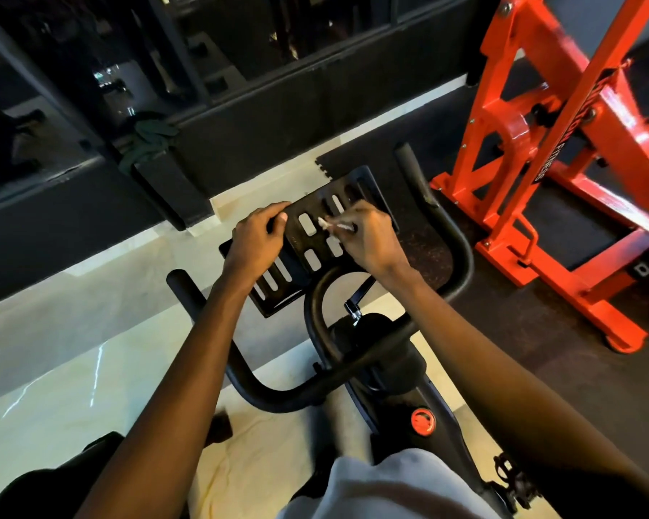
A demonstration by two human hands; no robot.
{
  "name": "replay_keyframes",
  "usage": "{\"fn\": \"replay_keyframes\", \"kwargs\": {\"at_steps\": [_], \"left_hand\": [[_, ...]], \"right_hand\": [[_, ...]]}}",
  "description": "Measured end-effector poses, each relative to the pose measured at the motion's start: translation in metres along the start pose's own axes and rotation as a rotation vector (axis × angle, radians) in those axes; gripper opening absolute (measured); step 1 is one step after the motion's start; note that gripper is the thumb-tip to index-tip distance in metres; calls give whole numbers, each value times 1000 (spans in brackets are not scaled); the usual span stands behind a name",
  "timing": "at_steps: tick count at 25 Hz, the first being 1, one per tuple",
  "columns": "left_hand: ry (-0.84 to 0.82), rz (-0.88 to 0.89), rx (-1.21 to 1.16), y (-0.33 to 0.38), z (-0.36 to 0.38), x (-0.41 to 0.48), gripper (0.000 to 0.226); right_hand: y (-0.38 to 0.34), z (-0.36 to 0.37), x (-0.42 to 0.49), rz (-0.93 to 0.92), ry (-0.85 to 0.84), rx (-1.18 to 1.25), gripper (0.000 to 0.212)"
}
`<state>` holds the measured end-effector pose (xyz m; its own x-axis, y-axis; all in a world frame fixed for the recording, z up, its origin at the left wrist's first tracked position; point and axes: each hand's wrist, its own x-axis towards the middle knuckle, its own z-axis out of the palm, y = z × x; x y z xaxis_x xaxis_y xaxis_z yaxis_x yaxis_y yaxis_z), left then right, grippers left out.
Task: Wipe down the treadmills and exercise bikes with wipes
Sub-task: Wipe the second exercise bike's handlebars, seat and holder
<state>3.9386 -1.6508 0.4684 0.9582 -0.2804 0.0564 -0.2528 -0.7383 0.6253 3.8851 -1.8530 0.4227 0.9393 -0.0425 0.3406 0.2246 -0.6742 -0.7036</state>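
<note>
On the bike (278,398), the left hand (257,237) curls its fingers over the left edge of the slotted tray (315,204), gripping it. Near the tray's middle a white wipe (334,224) lies against the slots, pinched in the right hand's (371,241) fingers. An orange frame (540,144) stands to the right.
</note>
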Motion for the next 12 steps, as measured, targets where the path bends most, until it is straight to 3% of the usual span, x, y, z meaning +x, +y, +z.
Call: {"fn": "replay_keyframes", "kwargs": {"at_steps": [4,8,12], "left_hand": [[-6,-7,9,12,8,5,39],[8,-24,-23,26,23,17,37],[51,-94,-30,31,35,22,36]], "right_hand": [[16,-19,-12,82,-97,145,20],[19,-27,30,235,210,256,20],[14,-11,49,151,-40,216,26]]}}
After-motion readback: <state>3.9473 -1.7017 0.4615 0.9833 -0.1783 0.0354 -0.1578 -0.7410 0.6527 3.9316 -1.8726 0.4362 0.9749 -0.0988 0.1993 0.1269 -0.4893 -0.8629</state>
